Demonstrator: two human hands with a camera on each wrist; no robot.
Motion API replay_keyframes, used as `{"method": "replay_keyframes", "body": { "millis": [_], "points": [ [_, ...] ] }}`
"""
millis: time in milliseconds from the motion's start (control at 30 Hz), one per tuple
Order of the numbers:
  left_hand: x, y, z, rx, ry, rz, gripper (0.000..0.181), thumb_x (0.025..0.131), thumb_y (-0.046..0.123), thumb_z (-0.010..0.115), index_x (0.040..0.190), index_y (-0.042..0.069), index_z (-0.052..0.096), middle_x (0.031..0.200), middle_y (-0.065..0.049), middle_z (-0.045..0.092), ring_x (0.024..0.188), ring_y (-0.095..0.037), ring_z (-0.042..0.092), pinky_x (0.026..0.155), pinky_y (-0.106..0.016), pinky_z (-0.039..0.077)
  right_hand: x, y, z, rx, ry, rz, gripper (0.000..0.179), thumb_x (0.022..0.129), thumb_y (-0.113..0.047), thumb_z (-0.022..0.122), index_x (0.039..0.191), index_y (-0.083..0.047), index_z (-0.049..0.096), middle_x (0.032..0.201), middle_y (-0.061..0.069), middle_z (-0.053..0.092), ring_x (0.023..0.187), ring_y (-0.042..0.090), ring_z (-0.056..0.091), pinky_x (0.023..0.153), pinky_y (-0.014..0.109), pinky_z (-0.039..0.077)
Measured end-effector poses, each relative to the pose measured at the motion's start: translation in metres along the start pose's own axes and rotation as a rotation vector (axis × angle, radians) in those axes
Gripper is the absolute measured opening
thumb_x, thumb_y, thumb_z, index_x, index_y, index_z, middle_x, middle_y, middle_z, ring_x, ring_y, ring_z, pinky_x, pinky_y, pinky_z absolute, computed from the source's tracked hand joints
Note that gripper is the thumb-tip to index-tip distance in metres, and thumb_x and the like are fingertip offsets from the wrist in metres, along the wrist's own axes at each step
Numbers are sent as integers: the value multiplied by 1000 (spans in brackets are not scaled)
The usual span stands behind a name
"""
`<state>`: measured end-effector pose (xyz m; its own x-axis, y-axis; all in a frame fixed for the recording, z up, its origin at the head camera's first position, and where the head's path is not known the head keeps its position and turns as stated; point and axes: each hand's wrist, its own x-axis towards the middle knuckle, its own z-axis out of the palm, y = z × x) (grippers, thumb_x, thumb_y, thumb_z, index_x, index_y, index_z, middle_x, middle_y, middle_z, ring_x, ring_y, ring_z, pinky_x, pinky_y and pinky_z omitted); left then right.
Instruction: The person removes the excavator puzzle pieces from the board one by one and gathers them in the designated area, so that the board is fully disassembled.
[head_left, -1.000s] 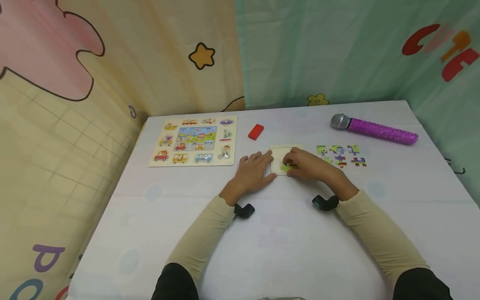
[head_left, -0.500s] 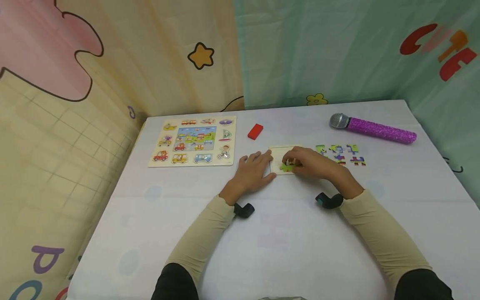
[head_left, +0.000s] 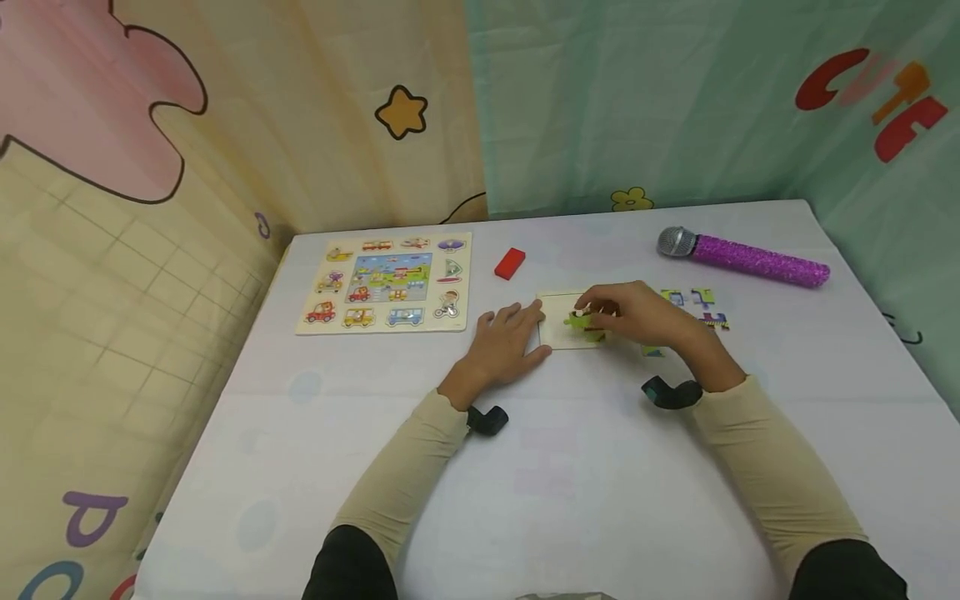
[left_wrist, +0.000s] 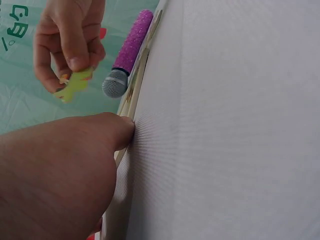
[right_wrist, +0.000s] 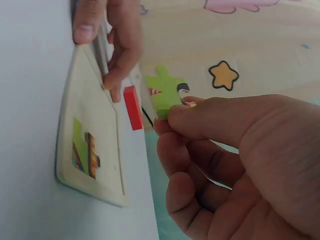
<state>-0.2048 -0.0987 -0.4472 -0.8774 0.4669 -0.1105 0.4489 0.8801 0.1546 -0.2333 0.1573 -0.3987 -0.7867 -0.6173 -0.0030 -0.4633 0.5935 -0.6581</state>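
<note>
My right hand [head_left: 637,315] pinches a bright green jigsaw piece [right_wrist: 162,92] between thumb and fingertips. In the right wrist view the piece stands tilted, raised off the pale wooden puzzle board [right_wrist: 107,187]. Another piece [right_wrist: 82,150], green with orange and red, lies in a corner of the board's recess. Flat at the left edge of the board, my left hand [head_left: 497,346] rests with its fingers spread and relaxed. The left wrist view has its thumb [left_wrist: 122,131] against the board's side and the held piece [left_wrist: 75,86] in the air beyond.
Loose jigsaw pieces [head_left: 702,297] lie right of the board, partly hidden by the right hand. Behind them is a purple glitter microphone [head_left: 757,260]. A red block [head_left: 510,263] lies behind the left hand, and a vehicle picture puzzle [head_left: 457,317] is at the left.
The right hand has risen from the board with the green piece and shifted slightly right, tilting the piece. The left hand has stayed in place.
</note>
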Motion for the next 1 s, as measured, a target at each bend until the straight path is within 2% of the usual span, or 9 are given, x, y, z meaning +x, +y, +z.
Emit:
{"method": "replay_keyframes", "body": {
  "millis": [100, 200, 333, 433, 500, 600, 700, 867, 1000],
  "points": [
    [1, 0, 1, -2, 4, -6, 63, 103, 54, 47, 155, 21, 37, 166, 5, 24, 149, -23, 24, 114, -53, 23, -14, 8, -15, 39, 68, 27, 23, 98, -6, 66, 121, -9, 69, 100, 8, 73, 80, 24, 64, 68, 36, 53],
    [2, 0, 2, -8, 5, -7, 63, 103, 54, 48, 155, 21, 37, 166, 5, 24, 149, -23, 23, 114, -53, 22, -35, 21, -26, 48, 101, 111, 23, 99, -10, 66, 122, -8, 69, 98, 10, 72, 81, 26, 64, 66, 31, 52],
    [1, 0, 3, -28, -1, 2, 63, 102, 53, 49, 155, 20, 37, 166, 4, 24, 150, -24, 23, 115, -53, 22, -69, 40, -32, 20, 113, 240, 25, 100, -15, 65, 123, -8, 70, 104, 10, 71, 93, 27, 61, 76, 33, 51],
    [1, 0, 3, -34, 6, 0, 63, 102, 53, 50, 154, 20, 38, 166, 3, 25, 149, -24, 24, 114, -53, 22, -87, 51, -32, 0, 126, 279, 26, 100, -15, 65, 124, -6, 70, 107, 10, 70, 98, 27, 58, 80, 35, 50],
    [2, 0, 3, -32, 14, -2, 62, 102, 53, 51, 154, 20, 38, 166, 3, 26, 149, -24, 24, 114, -53, 22, -95, 56, -30, -3, 132, 284, 25, 100, -13, 66, 123, -5, 70, 103, 10, 69, 96, 25, 58, 79, 32, 49],
    [3, -1, 4, -38, 19, -2, 62, 102, 53, 51, 153, 21, 38, 166, 4, 26, 149, -24, 24, 114, -54, 22, -100, 62, -27, 3, 139, 271, 18, 97, -7, 67, 114, -2, 67, 94, 7, 68, 87, 21, 58, 72, 27, 47],
    [3, -1, 5, -46, 12, 3, 63, 102, 53, 50, 154, 21, 38, 166, 4, 25, 149, -24, 24, 114, -54, 22, -101, 64, -24, -5, 142, 275, 12, 94, -4, 68, 104, -3, 61, 87, 5, 65, 79, 19, 56, 66, 28, 45],
    [4, -1, 5, -45, 4, 4, 63, 102, 53, 50, 155, 21, 38, 166, 4, 24, 150, -24, 23, 114, -54, 21, -101, 64, -24, -76, 137, 354, 14, 91, -8, 68, 100, -3, 59, 85, 6, 63, 76, 22, 53, 65, 36, 43],
    [3, -2, 5, -34, 17, 1, 62, 102, 53, 50, 153, 21, 39, 166, 4, 25, 149, -23, 24, 114, -53, 22, -99, 63, -24, -119, 140, 353, 13, 90, -8, 70, 97, -2, 60, 84, 7, 62, 78, 25, 54, 67, 39, 43]
  ]
}}
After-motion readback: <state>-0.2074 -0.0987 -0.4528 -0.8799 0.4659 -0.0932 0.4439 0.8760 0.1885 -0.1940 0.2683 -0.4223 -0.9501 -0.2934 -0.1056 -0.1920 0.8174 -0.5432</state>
